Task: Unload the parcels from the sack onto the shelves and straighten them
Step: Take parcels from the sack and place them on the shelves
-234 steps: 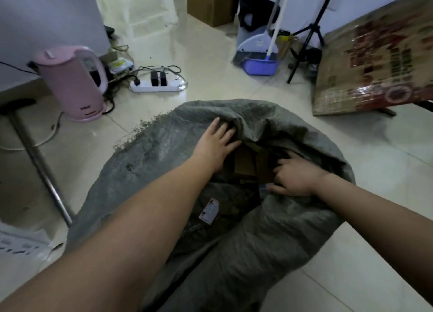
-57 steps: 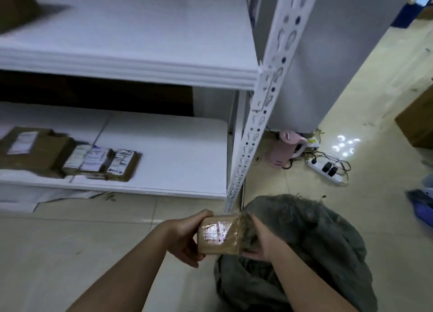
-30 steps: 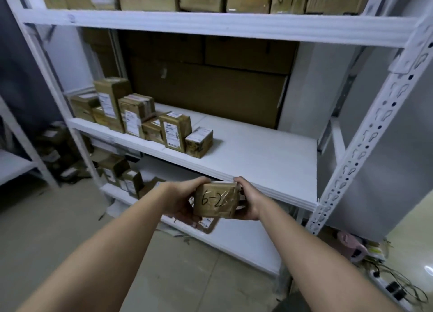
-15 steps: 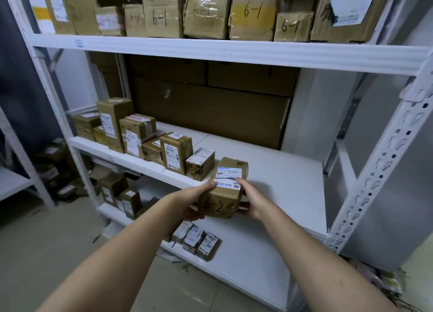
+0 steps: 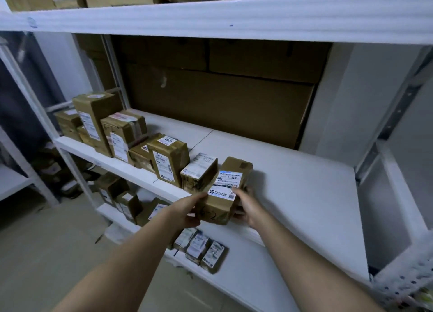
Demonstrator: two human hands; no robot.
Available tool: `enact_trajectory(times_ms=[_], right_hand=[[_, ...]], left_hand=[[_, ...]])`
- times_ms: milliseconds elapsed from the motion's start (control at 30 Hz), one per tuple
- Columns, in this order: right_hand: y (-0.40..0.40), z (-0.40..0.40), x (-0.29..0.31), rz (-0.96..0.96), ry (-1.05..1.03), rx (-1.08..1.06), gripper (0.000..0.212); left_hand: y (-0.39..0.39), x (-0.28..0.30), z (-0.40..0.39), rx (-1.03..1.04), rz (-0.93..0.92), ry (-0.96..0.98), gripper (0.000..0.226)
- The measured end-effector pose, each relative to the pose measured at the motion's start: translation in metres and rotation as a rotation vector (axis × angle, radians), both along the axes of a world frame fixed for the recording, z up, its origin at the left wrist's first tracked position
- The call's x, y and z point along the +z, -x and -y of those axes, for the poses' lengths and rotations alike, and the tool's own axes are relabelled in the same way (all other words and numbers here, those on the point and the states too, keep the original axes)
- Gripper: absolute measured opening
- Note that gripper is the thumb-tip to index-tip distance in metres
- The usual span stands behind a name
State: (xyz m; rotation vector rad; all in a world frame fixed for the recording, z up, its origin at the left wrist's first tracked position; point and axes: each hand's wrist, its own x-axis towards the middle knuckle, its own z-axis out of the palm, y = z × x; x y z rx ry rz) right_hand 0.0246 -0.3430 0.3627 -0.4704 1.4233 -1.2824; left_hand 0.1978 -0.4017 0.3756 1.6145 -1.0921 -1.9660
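Small taped cardboard parcel (image 5: 226, 190) at the front edge of the middle shelf (image 5: 293, 190), just right of the labelled box (image 5: 199, 171) ending the row. Held from both sides: left hand (image 5: 187, 210) and right hand (image 5: 246, 205), fingers curled on its flanks. Probably light and stiff; glossy tape maybe slippery. Best gripped at the side faces, low.

Pale tiled floor (image 5: 42, 253); white wall (image 5: 346, 96) behind right; large flat cardboard sheets (image 5: 218, 96) at rear; dim, even light.
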Motion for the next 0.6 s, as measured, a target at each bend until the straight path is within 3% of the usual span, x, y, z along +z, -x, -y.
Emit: enact_trajectory(times_ms=[167, 367, 600], right_hand=[[0.001, 0.021, -0.021, -0.052, 0.008, -0.022, 0.052], [-0.007, 0.033, -0.031, -0.130, 0.011, -0.071, 0.058], [-0.032, 0.034, -0.032, -0.177, -0.026, -0.172, 0.050]], left_hand=[[-0.003, -0.022, 0.015, -0.001, -0.059, -0.052, 0.031], [-0.010, -0.040, 0.037, -0.030, -0.084, -0.033, 0.032], [-0.016, -0.043, 0.057, -0.250, -0.022, -0.007, 0.034]])
